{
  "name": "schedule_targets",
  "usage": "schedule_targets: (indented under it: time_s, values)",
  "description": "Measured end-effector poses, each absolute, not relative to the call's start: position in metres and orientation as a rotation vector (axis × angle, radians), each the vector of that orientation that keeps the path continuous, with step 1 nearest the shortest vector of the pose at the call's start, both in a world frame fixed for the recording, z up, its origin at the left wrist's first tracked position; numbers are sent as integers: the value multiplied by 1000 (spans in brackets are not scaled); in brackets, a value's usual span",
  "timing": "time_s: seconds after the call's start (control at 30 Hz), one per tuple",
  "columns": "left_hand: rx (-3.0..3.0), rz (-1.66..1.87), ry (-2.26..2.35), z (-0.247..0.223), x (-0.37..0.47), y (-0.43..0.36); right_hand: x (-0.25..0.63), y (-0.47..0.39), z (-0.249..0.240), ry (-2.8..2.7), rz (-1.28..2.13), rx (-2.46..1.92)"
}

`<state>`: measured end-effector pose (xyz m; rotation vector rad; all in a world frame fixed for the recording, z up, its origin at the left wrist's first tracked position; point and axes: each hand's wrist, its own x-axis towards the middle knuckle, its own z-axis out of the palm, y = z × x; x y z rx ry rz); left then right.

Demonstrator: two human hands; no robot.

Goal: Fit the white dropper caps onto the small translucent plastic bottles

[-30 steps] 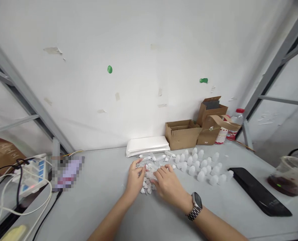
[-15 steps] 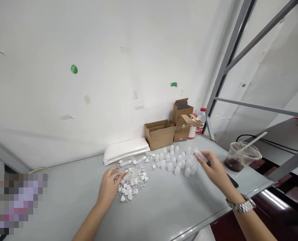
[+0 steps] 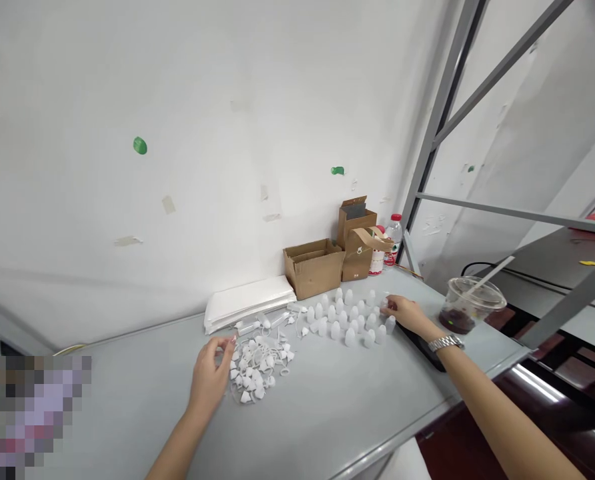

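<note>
My left hand (image 3: 212, 370) is closed in a pinch at the left edge of a pile of small white plastic caps with loops (image 3: 257, 370). Something small and whitish shows at its fingertips, too small to name surely. Across the table, my right hand (image 3: 407, 315) has its fingers closed round a small translucent bottle (image 3: 383, 299), partly hidden, at the right edge of a group of such bottles. These frosted, rounded bottles (image 3: 350, 337) stand in loose rows. Several clear tubes with white ends (image 3: 250, 327) lie behind the caps.
A stack of white sheets (image 3: 250, 300), an open cardboard box (image 3: 317, 273), a brown paper bag (image 3: 356, 260) and a red-capped bottle (image 3: 393, 233) line the wall. A dark flat object (image 3: 430, 350) lies below my right wrist, near a lidded cup with a straw (image 3: 465, 310).
My right hand has lowered the translucent bottle towards the far right of the group. My left fingers have drawn together and shifted slightly left at the pile. The camera view has turned slightly.
</note>
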<state>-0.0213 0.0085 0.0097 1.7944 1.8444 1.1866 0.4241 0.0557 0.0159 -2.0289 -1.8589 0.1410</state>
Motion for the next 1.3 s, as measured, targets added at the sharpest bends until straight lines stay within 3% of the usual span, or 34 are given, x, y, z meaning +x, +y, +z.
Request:
schedule_targets:
  time_s: [0.4, 0.57, 0.77, 0.93, 1.13, 1.3]
  values:
    - [1833, 1230, 1828, 6, -20, 8, 455, 41, 24, -2001, 117, -1891]
    - [1901, 1219, 1822, 4, -17, 7, 435, 31, 38, -1961, -447, -1841]
    - [1986, 1203, 1768, -3, -19, 10, 295, 32, 54, -2300, -250, -1271]
    - [2072, 1217, 1764, -7, -19, 12, 199, 42, 29, -2509, -173, -1063]
    - [2031, 1265, 1859, -4, -18, 9, 173, 46, -1, -2419, -127, -1133]
    - [1958, 1269, 1884, -1, -18, 8, 185, 48, -1, -2180, 102, -1063]
